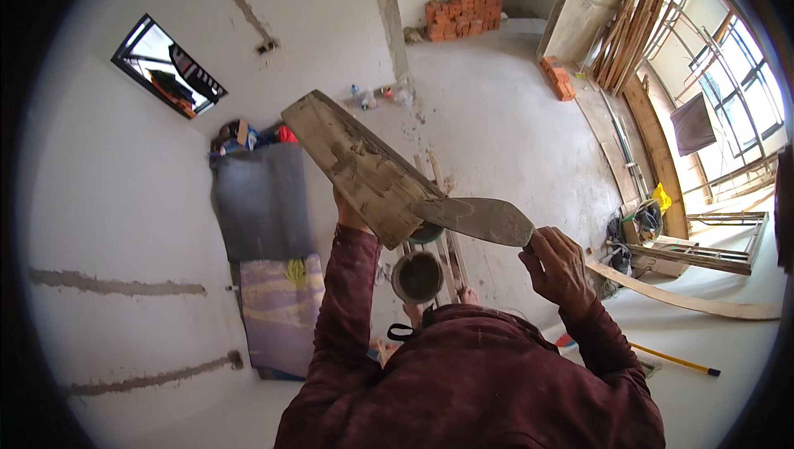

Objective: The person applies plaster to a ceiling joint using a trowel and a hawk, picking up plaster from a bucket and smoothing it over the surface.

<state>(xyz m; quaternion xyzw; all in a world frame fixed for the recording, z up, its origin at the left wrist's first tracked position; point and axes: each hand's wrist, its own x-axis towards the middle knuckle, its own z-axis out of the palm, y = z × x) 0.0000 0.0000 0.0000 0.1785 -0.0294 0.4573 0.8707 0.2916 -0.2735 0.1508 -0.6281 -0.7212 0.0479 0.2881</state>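
Right hand (562, 267) has fingers closed round the handle of a trowel (488, 217), blade tip overlapping the right edge of a mortar-smeared board (389, 222) near its lower corner. Left hand (351, 213) is at the board's left edge, fingers hidden behind it, can't tell the grip; round bucket (397, 275) sits below.

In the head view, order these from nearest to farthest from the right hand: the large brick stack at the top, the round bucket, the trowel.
From the right hand:
1. Trowel: in its fingers, blade pointing left.
2. Round bucket: lower down, to the hand's left.
3. Large brick stack: far across the room, top of the picture.
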